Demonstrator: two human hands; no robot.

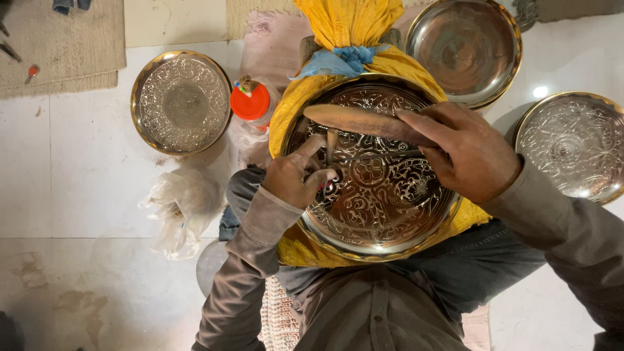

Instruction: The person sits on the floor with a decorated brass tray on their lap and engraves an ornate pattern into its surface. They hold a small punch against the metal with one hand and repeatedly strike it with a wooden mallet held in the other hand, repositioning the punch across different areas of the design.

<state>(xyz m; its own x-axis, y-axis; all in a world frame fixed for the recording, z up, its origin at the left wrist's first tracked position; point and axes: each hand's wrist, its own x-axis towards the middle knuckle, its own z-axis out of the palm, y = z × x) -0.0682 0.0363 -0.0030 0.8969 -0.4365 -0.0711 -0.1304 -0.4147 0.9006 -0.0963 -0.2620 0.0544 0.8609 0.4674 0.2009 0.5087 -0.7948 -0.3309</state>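
Engraved metal plate [377, 195] at frame centre, propped on a yellow cloth bundle [351, 26] tied with a blue strip [335, 62]. Left hand [296, 175] at nine o'clock of the plate, fingers pinched narrow around a thin chisel [330, 146] standing on the engraved surface. Right hand [465, 153] at two o'clock, fingers wrapped around a wooden mallet [357, 120] lying across the plate's upper part, above the chisel's top. Round patterned tray [182, 103] at ten o'clock. Orange-capped bottle [251, 104] just beside the bundle. Plain bowl [465, 49] at one o'clock, another engraved plate [575, 146] at three. Crumpled plastic bag [182, 208] at eight.
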